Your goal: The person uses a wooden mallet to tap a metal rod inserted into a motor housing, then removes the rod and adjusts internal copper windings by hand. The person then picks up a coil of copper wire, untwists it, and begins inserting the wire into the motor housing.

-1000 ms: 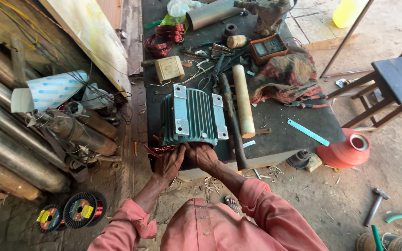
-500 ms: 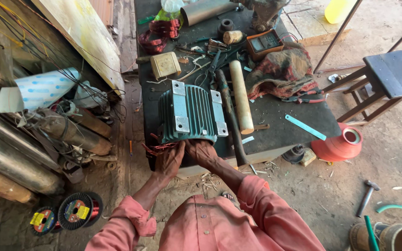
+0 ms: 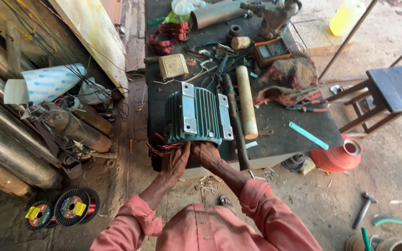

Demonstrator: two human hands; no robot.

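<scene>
1. At the near edge of the dark workbench lies a green ribbed motor housing, copper wire spilling from its end.
2. Left hand and right hand press against that end; finger positions cannot be told.
3. A wooden handle lies just beside; a red rag lies beyond.

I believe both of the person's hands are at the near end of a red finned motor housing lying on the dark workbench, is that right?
Not quite: the motor housing is green, not red, as the head view shows. The rest holds: the left hand and right hand are both at its near end, among copper wires, on the dark workbench.
</scene>
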